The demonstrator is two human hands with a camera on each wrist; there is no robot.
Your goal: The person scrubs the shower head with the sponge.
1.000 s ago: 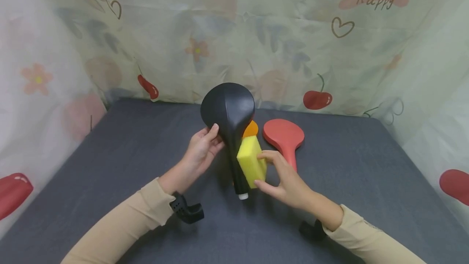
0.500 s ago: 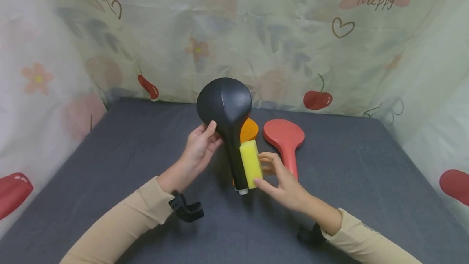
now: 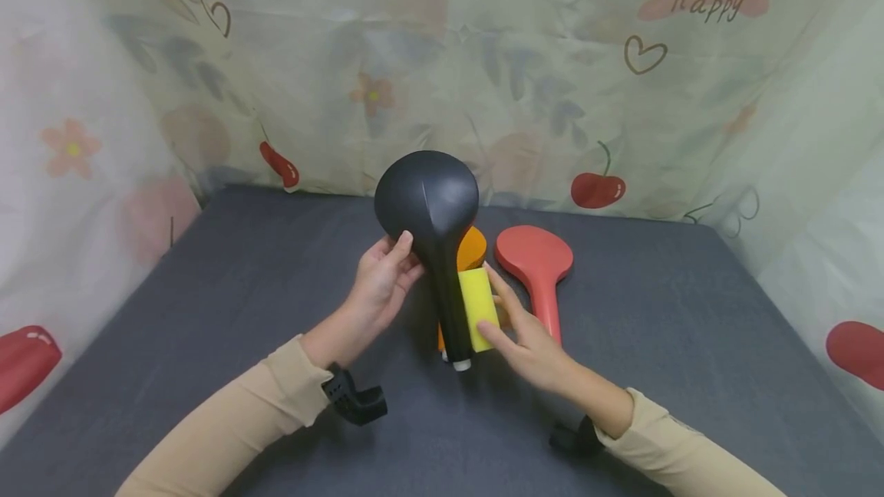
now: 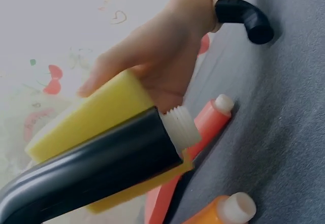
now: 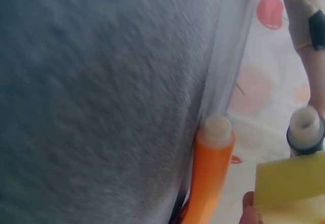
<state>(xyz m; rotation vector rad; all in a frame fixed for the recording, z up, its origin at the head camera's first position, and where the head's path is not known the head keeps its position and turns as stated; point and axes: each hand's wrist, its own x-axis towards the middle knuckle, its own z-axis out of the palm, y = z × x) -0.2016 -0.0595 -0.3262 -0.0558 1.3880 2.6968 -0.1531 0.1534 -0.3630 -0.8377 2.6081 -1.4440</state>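
My left hand (image 3: 376,282) holds a black shower head (image 3: 427,194) at its neck, thumb on its smooth back. The shower head is raised over the table, its handle slanting down toward me. A white threaded connector (image 4: 182,126) ends the handle in the left wrist view. My right hand (image 3: 532,347) grips a yellow sponge (image 3: 478,309), with the thumb on the near side and fingers behind. The sponge lies along the right side of the black handle; in the left wrist view it also shows beyond both edges of the handle.
An orange shower head (image 3: 471,248) lies on the dark table cloth (image 3: 276,251), mostly hidden behind the black one. To its right lies a red shower head (image 3: 535,251), handle toward me. A printed curtain (image 3: 442,83) borders the table at the back and sides.
The sponge has turned and sits slightly lower along the handle, and my right fingers have straightened upward behind it. The black shower head rose a little, then came back down.
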